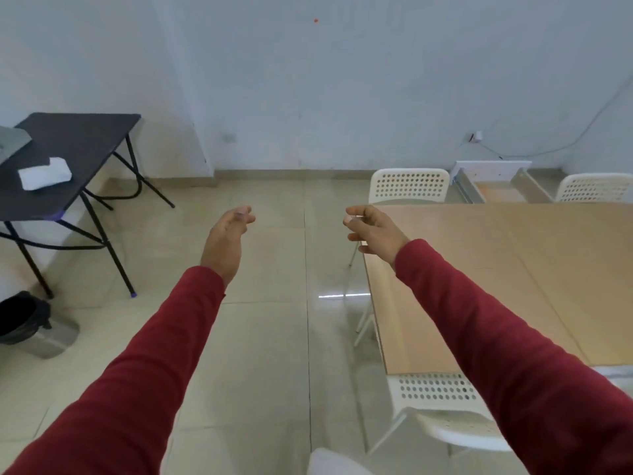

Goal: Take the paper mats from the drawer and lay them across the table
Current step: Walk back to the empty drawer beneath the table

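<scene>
**Two empty hands above a tiled floor**

Both arms in red sleeves reach forward. The left hand point(227, 240) hangs over the beige floor tiles point(267, 337) with fingers loosely curled and slightly apart, holding nothing. The right hand point(371, 229) hovers at the corner of the light wooden table point(513, 286), fingers bent and parted, also bare. White perforated chairs point(409, 185) stand at the table's far and near sides. By the pale wall point(308, 97), behind the table, a drawer point(493, 181) lies on the floor; paper mats cannot be made out in it. Left, a black folding table point(78, 145) carries a white packet point(44, 173), with a bin point(24, 320) nearby.
</scene>
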